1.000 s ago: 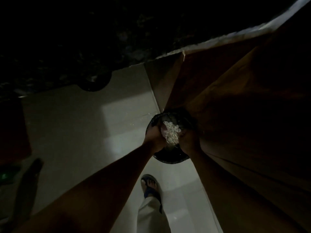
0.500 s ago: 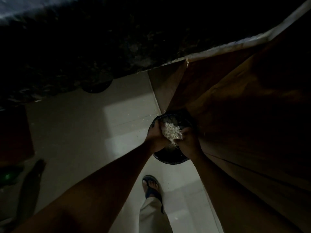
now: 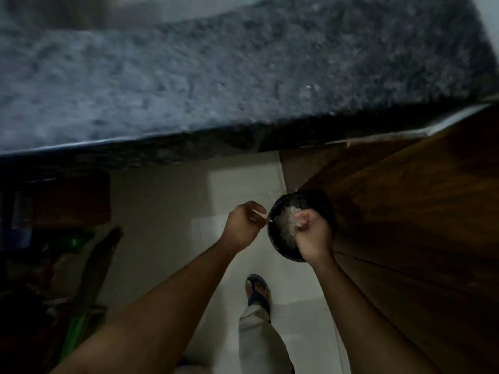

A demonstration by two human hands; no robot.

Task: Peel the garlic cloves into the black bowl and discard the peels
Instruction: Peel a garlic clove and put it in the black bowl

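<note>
Peels (image 3: 288, 224), pale and papery, lie heaped inside a dark round container (image 3: 280, 245) that sits low by the tiled floor (image 3: 167, 211), tight against a brown wooden cabinet door (image 3: 405, 211) on its right. Whether this container is the black bowl or a bin cannot be told in the dim light. Right hand (image 3: 314, 234) is over the container's near rim, fingers curled and clamped on a clump of the peels. Left hand (image 3: 243, 225) is just left of the container, apart from the right hand, fingers curled inward with a pale sliver showing at the fingertips; what it is cannot be told. Both forearms are bare. Below the hands, one foot in a dark sandal (image 3: 258, 292) stands on the floor under a light trouser leg (image 3: 259, 344). Speckled grey stone countertop (image 3: 243, 71) overhangs the scene above. Green and dark items at far left are too dim to identify.
</note>
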